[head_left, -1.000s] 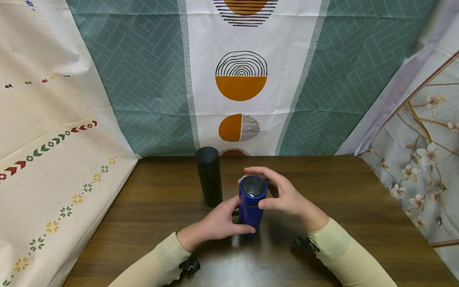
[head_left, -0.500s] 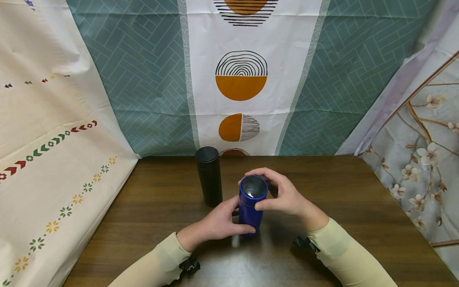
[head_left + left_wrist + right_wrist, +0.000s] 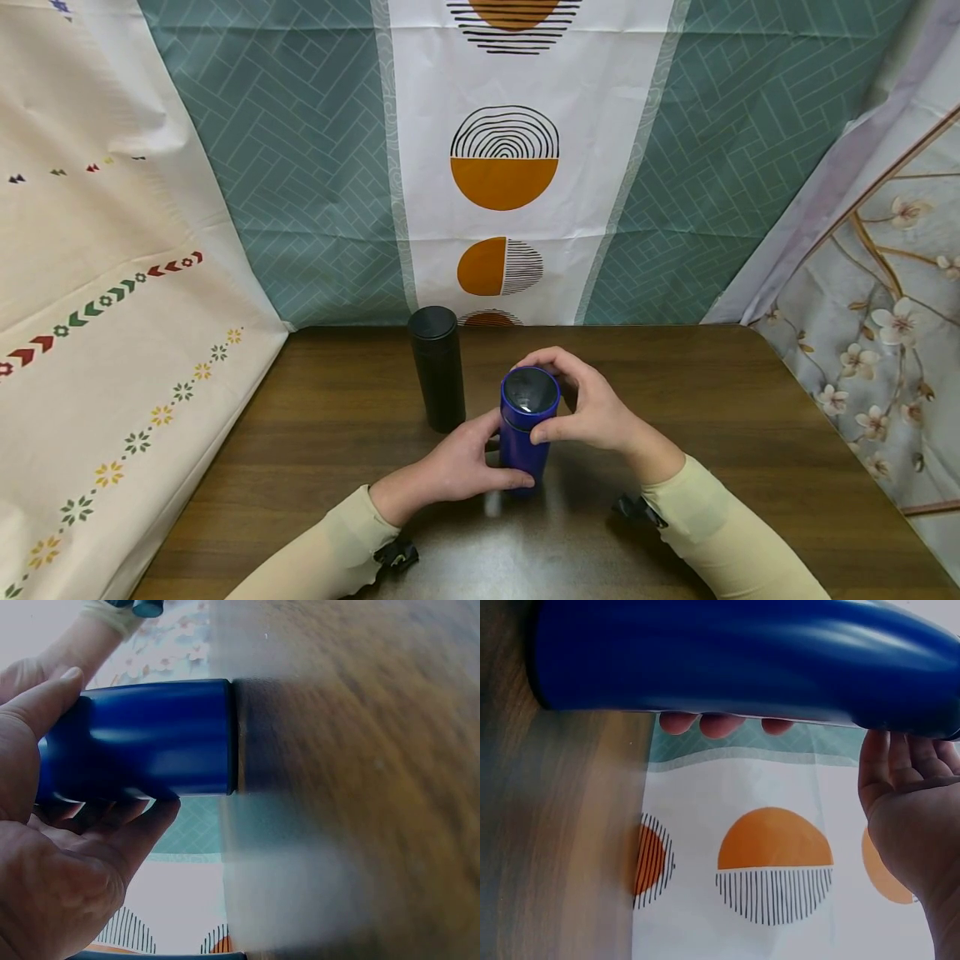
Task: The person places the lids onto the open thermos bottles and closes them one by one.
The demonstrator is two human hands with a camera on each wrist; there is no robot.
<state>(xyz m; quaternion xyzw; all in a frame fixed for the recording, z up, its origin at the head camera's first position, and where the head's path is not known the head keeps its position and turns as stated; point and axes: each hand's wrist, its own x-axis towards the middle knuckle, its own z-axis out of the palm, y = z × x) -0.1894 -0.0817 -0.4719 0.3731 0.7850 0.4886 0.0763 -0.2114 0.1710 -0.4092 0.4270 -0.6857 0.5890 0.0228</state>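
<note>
- Bottle, blue and upright, stands on the table between the fingers of both our hands, its base below them.
- Our left hand grips its body: thumb across the near side, the other fingers bent round the far side, somewhat spread. How firmly they press, we cannot tell.
- Our right hand curls round the top, higher than the left fingers. Its thumb lies on the near side just under the seam of the lid; in the right wrist view its fingers sit close together behind the top. We cannot tell whether every fingertip touches.
- Black bottle stands upright beyond our left fingers and to their left, apart from them.
- With our right thumb under the seam, a twist could act on the body instead of the lid; our fingers might then slide round and turn nothing.
- The sides look smooth, so too light a left grip could let the body spin.
- Uneven force from our right fingers, high above the base, could tip it.
- A leftward swing of our left knuckles could knock the black bottle.
</note>
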